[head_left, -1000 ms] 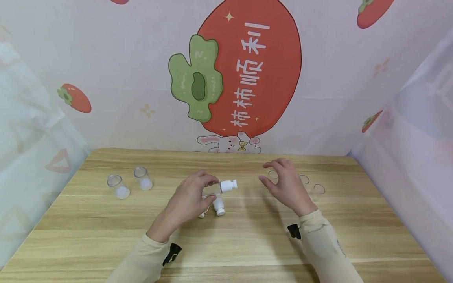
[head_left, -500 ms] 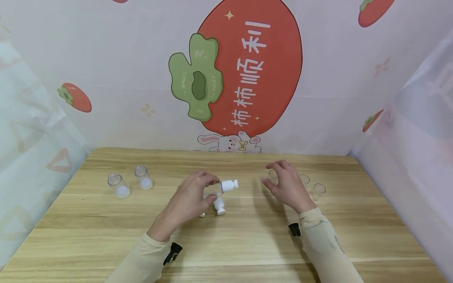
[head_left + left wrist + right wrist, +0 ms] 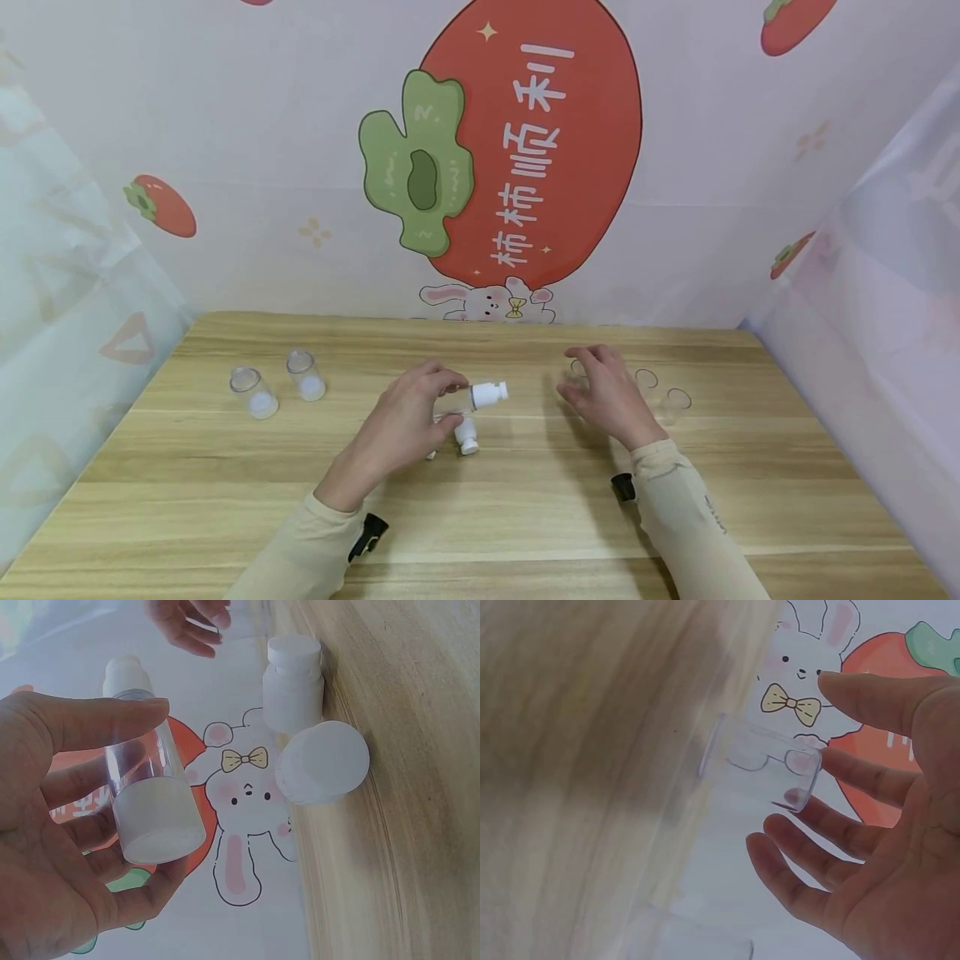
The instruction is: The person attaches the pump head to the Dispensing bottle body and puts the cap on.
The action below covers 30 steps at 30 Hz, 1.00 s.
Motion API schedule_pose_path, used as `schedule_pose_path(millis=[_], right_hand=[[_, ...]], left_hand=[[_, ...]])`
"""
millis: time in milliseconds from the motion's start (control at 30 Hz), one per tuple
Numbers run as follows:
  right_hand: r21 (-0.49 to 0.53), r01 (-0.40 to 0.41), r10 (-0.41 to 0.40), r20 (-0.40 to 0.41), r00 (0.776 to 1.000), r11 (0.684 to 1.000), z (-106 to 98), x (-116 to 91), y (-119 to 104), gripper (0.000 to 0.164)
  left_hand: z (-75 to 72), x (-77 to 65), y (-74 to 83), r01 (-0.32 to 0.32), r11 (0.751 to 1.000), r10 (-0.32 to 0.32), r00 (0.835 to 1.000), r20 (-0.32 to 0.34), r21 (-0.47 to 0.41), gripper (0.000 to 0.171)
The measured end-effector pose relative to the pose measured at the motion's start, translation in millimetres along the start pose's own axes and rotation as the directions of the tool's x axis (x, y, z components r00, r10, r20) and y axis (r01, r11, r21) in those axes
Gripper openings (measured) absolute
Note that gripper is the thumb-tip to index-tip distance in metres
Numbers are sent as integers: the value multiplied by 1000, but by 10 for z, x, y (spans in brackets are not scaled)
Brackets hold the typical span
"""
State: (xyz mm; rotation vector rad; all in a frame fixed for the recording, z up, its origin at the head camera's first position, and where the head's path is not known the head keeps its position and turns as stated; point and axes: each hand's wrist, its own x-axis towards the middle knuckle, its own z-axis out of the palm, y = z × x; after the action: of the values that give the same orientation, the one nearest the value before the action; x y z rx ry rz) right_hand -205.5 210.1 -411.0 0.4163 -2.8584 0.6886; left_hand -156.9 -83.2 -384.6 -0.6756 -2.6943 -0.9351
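My left hand [image 3: 408, 417] grips a pump bottle [image 3: 157, 814] with a clear body, a white base and a white pump head [image 3: 490, 393], which points right in the head view. The bottle is tilted above the table. Beneath the hand, a white pump top [image 3: 467, 437] shows, with another partly hidden behind the fingers; the left wrist view has two white pieces, one a pump top [image 3: 294, 682]. At the right, my right hand [image 3: 611, 396] has thumb and fingers spread beside a clear cylindrical cap [image 3: 761, 761]. Its fingertips overlap the cap's closed end in the right wrist view.
Two clear containers [image 3: 255, 393] with white bottoms stand at the left of the wooden table [image 3: 495, 533]. To the right of my right hand are more clear caps [image 3: 677, 400]. A printed cloth wall [image 3: 675, 267] borders the table at the back and sides.
My right hand has shifted slightly right and down by the clear cap, thumb and fingers still apart. The left hand keeps its hold on the bottle, almost motionless.
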Motion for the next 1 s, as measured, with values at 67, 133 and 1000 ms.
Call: schedule_pose_path(millis=[67,133,1000], right_hand=[[-5,-7,7,12,1000,1000,7,4,7,52],[-12,-16,16,23,1000,1000,15,9,15,53],[21,-51,51,18,999,998,18,-9,79,38]], left_hand=[[-2,0,2,1,1000,-1,1000,5,0,36],[-4,0,3,1,1000,-1,1000,8,0,36],[-9,-5,15,19,1000,-19,1000,18,-9,36]])
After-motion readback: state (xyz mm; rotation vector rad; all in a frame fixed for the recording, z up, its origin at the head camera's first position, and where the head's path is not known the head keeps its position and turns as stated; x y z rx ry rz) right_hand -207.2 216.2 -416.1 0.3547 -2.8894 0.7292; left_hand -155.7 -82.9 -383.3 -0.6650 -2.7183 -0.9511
